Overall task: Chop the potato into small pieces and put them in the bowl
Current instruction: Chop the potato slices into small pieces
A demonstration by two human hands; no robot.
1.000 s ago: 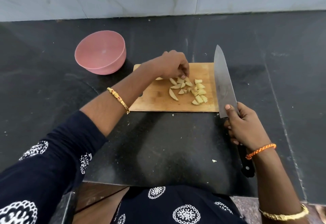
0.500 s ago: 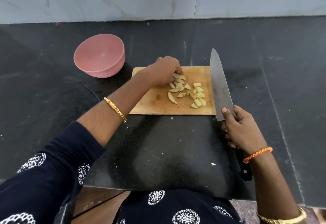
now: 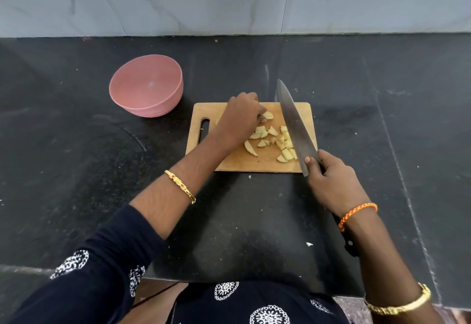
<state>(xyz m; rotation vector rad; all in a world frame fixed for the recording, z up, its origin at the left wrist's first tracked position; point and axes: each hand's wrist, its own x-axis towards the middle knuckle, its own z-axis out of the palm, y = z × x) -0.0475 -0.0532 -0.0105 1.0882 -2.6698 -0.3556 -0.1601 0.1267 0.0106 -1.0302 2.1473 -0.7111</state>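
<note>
- Change: knife [image 3: 295, 130] swung in from the right edge of the cutting board [image 3: 229, 160]; blade now sits over the right-hand potato pieces [image 3: 286, 145], where a second ago it was clear of the board.
- Left hand [image 3: 242, 117] shifted toward the board's far edge; its grip now pinches a bigger potato wedge [image 3: 268, 115] with curled fingers. A second ago it was fiddling in the pile.
- Meaning: likely lining up another cut on that wedge. Chopping not finished, and the pile is still coarse.
- Right hand [image 3: 328, 181] wraps the knife where blade meets handle, with a fingertip on the blade flat.
- Knife long axis: tip points to the far edge of the worktop [image 3: 76, 170], leaning slightly left; handle runs back toward the near edge.
- Held wedge: long axis roughly left-right, though it is partly hidden by fingers.
- Pieces lie on the right half of the board, mid-worktop.
- Pink bowl [image 3: 146, 85] sits off the board's far-left corner with no pieces inside; transfer not started.
</note>
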